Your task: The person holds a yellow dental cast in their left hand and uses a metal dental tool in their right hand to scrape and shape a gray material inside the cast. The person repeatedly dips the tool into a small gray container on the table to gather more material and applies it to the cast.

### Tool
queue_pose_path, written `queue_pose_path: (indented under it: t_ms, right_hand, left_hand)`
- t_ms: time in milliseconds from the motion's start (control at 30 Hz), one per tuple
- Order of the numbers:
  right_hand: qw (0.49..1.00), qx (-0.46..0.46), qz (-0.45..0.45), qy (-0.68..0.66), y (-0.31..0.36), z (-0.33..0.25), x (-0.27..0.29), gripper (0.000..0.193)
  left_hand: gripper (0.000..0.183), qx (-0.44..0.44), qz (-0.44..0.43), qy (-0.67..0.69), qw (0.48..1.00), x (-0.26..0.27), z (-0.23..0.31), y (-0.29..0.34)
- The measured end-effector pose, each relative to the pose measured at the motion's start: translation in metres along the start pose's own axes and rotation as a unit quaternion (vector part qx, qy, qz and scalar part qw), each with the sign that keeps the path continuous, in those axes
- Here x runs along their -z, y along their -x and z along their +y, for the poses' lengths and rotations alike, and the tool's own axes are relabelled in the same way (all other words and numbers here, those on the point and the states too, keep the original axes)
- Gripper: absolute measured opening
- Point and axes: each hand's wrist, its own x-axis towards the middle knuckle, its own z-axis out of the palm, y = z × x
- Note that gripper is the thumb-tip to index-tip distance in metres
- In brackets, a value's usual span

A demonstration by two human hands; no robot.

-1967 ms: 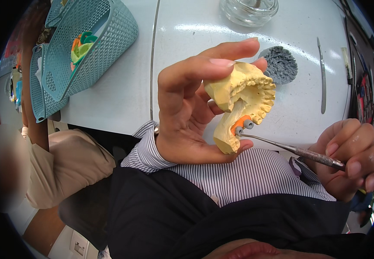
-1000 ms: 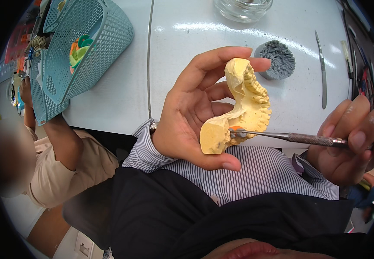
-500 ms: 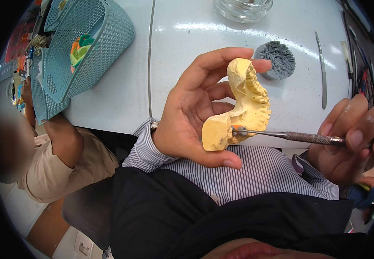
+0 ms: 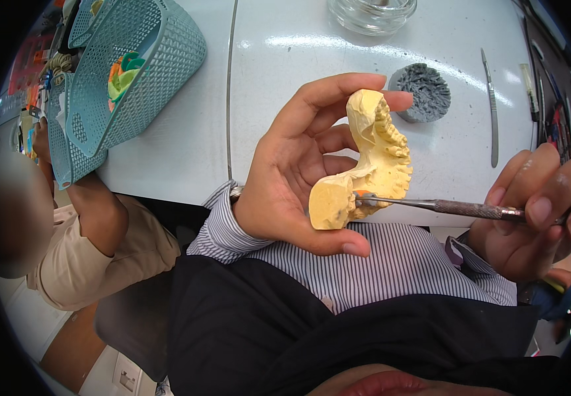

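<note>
My left hand (image 4: 285, 171) grips a yellow plaster dental model (image 4: 381, 162), thumb below it and fingers behind and over its top end. The model's row of teeth faces right. Near its lower end sits a small grey and orange patch (image 4: 366, 198). A thin metal dental instrument (image 4: 457, 207) with a knurled handle is pinched in my right hand (image 4: 536, 211), and its tip meets that patch. Exactly how the tip touches is too small to tell.
Beyond the model, a round grey block (image 4: 421, 94) with a rough top stands on the white table (image 4: 285, 59). A scalpel-like tool (image 4: 490, 112) lies farther right. A glass bowl (image 4: 372, 16) is at the back, a blue mesh basket (image 4: 166, 72) at left. Another person's arm (image 4: 97, 211) is beside it.
The instrument's tip has shifted very slightly at the grey and orange patch. My left hand and the model stay almost exactly in place.
</note>
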Motion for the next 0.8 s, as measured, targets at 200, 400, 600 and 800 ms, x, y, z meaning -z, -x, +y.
queue_pose_path:
  t_ms: [200, 400, 600, 800]
  right_hand:
    - [0.999, -0.007, 0.025, -0.030, 0.001, 0.006, 0.003, 0.016]
    - [0.982, -0.044, 0.174, -0.052, 0.002, 0.014, 0.023, 0.025]
    - [0.961, -0.077, 0.245, 0.101, -0.004, 0.027, 0.014, 0.025]
    - [0.971, -0.074, 0.218, 0.065, -0.009, 0.030, 0.003, 0.016]
  left_hand:
    - [0.105, -0.015, -0.019, -0.025, 0.999, 0.003, -0.001, 0.000]
    - [0.105, -0.027, -0.012, -0.056, 0.998, 0.002, 0.002, 0.001]
    - [0.102, -0.039, 0.009, -0.085, 0.996, -0.008, 0.003, 0.005]
    - [0.092, -0.073, 0.011, -0.078, 0.994, -0.007, 0.000, 0.004]
